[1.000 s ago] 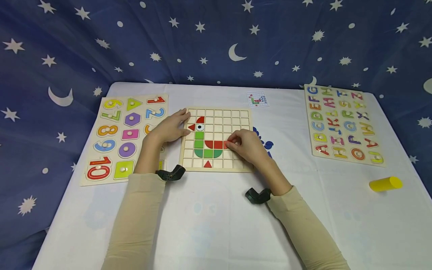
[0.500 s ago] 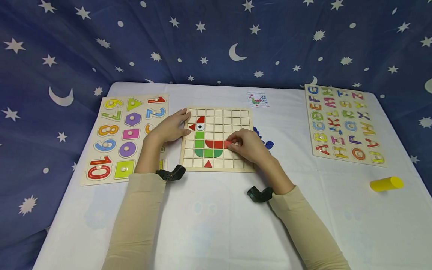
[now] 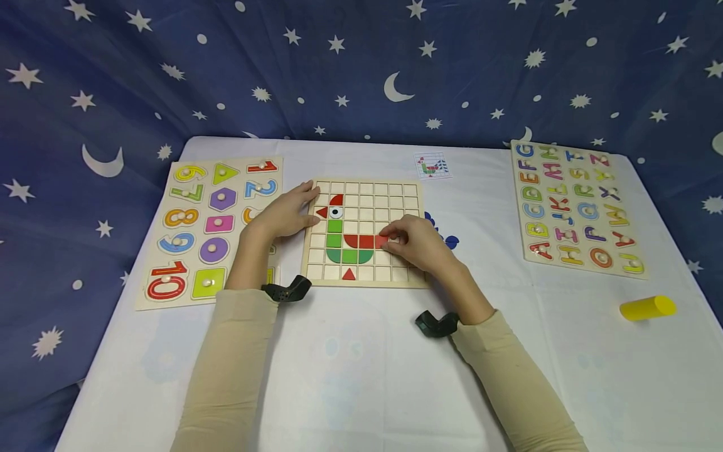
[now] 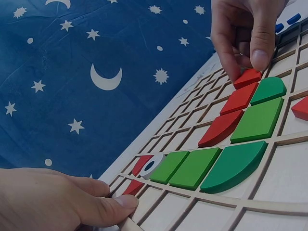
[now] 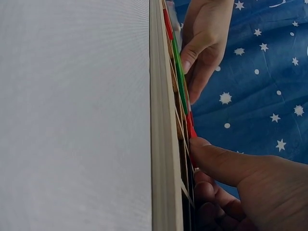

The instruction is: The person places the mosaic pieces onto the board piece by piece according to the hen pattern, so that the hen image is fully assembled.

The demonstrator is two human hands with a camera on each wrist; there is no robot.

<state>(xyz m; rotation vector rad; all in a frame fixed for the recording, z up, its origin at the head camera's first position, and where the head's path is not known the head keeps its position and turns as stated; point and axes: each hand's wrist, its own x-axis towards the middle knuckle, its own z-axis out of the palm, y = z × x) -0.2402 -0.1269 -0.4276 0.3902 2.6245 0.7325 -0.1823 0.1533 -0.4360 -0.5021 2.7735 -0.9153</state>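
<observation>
A wooden grid board [image 3: 390,276] lies on the table with flat pieces set in its cells: green ones [image 3: 334,240], red ones [image 3: 366,242], and a white piece with a black dot [image 3: 336,212]. At the board's left edge rests my left hand [image 3: 285,212], its thumb on the frame beside a red triangle [image 4: 133,187]. My right hand [image 3: 415,242] pinches a red piece [image 4: 247,78] between thumb and index finger, at the right end of the red row. The fingers hide part of that piece.
Blue pieces [image 3: 451,242] lie beyond the board's right edge, partly hidden by the right hand. A small pattern card [image 3: 433,166] sits behind the board. A number puzzle [image 3: 213,199] lies left, an alphabet puzzle [image 3: 576,207] and a yellow cylinder [image 3: 648,308] right.
The right wrist has shifted slightly to the right, while its fingertips stay at the same red piece. The left hand and the board keep their places.
</observation>
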